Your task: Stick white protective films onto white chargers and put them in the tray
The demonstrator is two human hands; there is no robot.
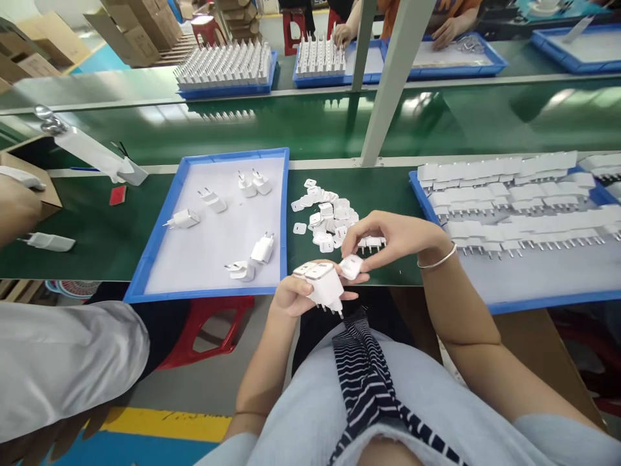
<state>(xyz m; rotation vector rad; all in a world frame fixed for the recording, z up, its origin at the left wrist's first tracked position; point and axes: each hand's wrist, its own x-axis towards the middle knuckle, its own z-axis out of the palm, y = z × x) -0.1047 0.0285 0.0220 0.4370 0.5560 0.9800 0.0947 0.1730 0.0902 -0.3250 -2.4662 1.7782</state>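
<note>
My left hand (294, 294) is wrapped round a few white plug chargers (326, 285), their pins pointing down and their end faces up. Between the thumb and fingers of my right hand (388, 239) is a small white cover piece (350, 266), close beside the chargers and above my left fingertips. A loose pile of similar white cover pieces (332, 217) lies on the green bench just beyond my hands. Partly behind my right hand, more chargers with pins (372, 243) rest at the edge of that pile.
At left, a blue-rimmed tray (218, 233) carries several scattered chargers. Rows of chargers fill a tray (538, 304) at right. A post (388, 90) rises from the bench. A co-worker's sleeve (72, 362) is at left; another person's hands (446, 32) work across the line.
</note>
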